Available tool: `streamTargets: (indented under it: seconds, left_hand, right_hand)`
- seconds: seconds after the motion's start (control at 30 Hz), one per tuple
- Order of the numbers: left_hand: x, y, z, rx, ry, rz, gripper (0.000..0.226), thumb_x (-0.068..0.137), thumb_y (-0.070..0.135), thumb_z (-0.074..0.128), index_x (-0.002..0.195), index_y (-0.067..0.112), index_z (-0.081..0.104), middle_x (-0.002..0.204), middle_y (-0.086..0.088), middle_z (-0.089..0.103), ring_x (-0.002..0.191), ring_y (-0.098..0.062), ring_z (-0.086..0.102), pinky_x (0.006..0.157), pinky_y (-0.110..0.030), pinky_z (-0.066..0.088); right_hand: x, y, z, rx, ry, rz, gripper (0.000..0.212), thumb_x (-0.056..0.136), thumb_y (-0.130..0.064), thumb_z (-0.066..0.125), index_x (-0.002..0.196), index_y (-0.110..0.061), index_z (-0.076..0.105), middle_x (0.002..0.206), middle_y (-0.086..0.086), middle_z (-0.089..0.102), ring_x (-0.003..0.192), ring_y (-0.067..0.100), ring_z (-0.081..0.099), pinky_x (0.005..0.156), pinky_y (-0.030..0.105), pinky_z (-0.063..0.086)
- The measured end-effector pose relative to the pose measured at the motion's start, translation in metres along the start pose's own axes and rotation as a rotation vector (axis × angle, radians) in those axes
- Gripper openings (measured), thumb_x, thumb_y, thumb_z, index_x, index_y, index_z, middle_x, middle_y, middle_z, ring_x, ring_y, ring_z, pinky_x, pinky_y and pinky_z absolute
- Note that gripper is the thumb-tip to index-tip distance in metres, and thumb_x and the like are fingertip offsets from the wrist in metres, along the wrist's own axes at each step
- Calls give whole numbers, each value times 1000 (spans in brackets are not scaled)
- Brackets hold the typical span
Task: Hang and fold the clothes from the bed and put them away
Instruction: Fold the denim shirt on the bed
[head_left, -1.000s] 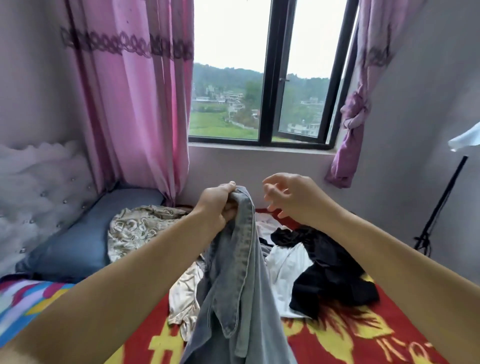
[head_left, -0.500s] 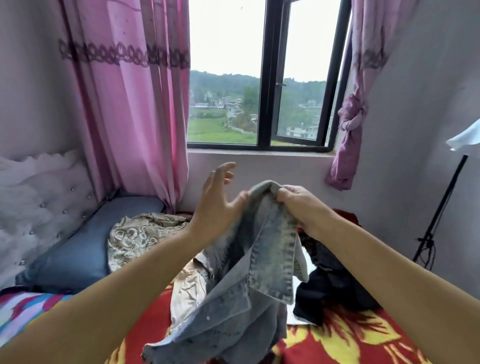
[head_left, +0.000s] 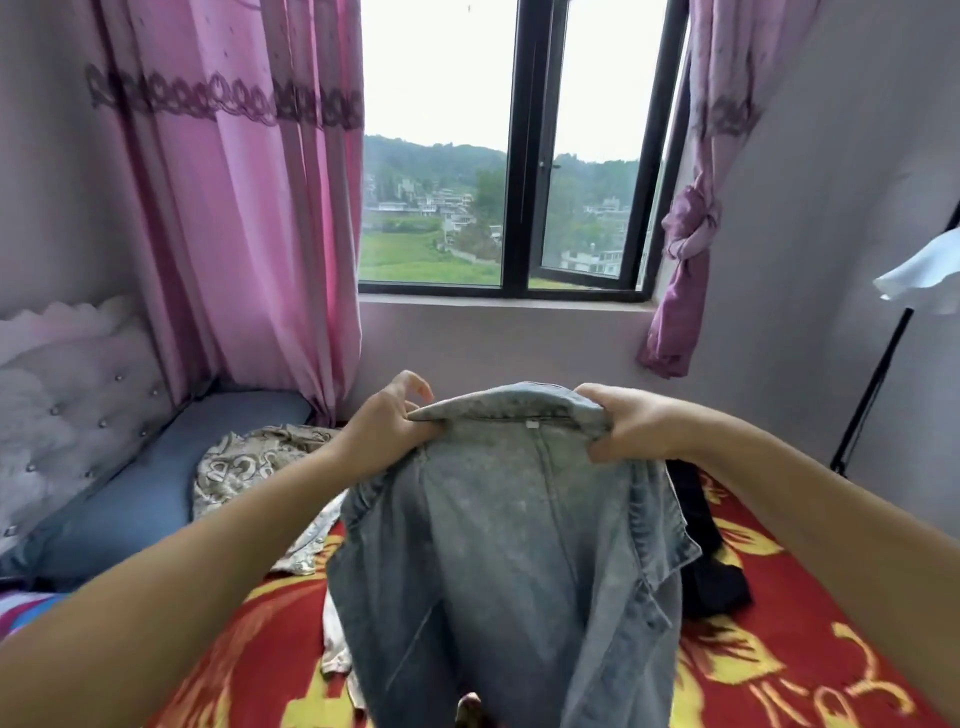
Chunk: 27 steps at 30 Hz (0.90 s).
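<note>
While the bed (head_left: 779, 670) spreads below under a red and yellow cover, a denim jacket (head_left: 519, 561) hangs over it, held up by its collar. A black garment (head_left: 711, 566) lies just right of the jacket, a patterned beige one (head_left: 234, 462) to its left. The left hand (head_left: 387, 431) pinches one collar end; the right hand (head_left: 623, 426) grips the other.

The denim jacket (head_left: 509, 561), held up by its collar, runs off the bottom edge below the grip of both hands. It hides most of a black garment (head_left: 711, 566) to the right and pale clothes (head_left: 311, 540) to the left. The fingertips (head_left: 597, 415) of the right hand (head_left: 631, 423) curl out of sight behind the collar.
</note>
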<state>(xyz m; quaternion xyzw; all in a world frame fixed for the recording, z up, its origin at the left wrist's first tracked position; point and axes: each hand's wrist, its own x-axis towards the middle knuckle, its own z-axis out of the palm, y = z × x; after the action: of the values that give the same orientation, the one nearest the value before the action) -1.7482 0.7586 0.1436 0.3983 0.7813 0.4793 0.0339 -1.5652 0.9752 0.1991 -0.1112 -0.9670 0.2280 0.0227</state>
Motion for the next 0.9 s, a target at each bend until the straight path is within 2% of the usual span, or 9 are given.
streamTargets:
  seconds: [0.13,0.23,0.3,0.37,0.43,0.57,0.67,0.8,0.9]
  left_hand:
    - [0,16,-1,347,-105,163,32,82,30,74,83,15,46,63,4,55,57,-14,46,55,-19,39]
    - [0,26,-1,436,-114,268,33,89,31,65,73,13,43,58,4,45,58,-19,38,56,-27,33]
    - [0,33,-1,534,-107,296,39,94,34,57,66,12,42,59,-1,47,61,-25,46,62,-31,35]
    - [-2,34,-3,697,-29,314,42,97,40,49,67,10,48,72,-8,60,74,-31,57,70,-35,43]
    - [-6,29,-2,716,104,343,46,97,42,46,78,3,61,87,-8,63,79,-29,61,73,-38,48]
    - [-12,23,3,649,236,328,47,96,46,45,82,6,66,77,-9,66,74,-31,62,66,-38,48]
    - [-10,24,3,641,102,281,39,92,48,51,99,12,65,80,-8,69,79,-30,66,72,-38,51]
    - [-14,30,2,742,-210,176,53,77,55,69,120,27,54,93,-2,65,88,-25,63,77,-37,52]
    - [-16,32,3,779,-308,93,21,80,34,63,100,26,60,92,3,63,91,-24,62,72,-33,50]
  right_hand:
    - [3,25,-3,-144,12,139,45,79,-11,58,118,-29,45,98,-3,58,91,17,56,74,29,48]
    - [3,43,12,-218,152,166,38,82,-4,48,116,-20,55,105,4,61,96,23,56,75,31,45]
    - [0,54,22,-196,281,139,34,81,0,48,108,-14,63,101,8,66,97,27,59,73,31,43]
    - [-4,57,23,-115,352,108,39,79,3,50,109,-16,67,99,7,68,96,26,61,73,29,43]
    - [-5,56,17,-148,394,65,50,80,5,49,121,-17,64,107,11,66,102,29,60,81,32,46]
    - [-2,46,-3,-267,458,69,54,85,-1,47,134,-19,55,117,18,58,109,35,56,93,36,45]
    - [-1,39,-15,-353,429,136,46,85,-6,46,128,-17,59,115,16,65,103,33,60,86,38,51]
    - [-2,31,-20,-290,397,224,50,85,-3,39,130,-19,55,111,16,65,69,23,57,64,33,51]
    - [-1,26,-19,-269,335,281,56,79,-1,39,125,-26,59,89,6,66,55,18,56,65,35,55]
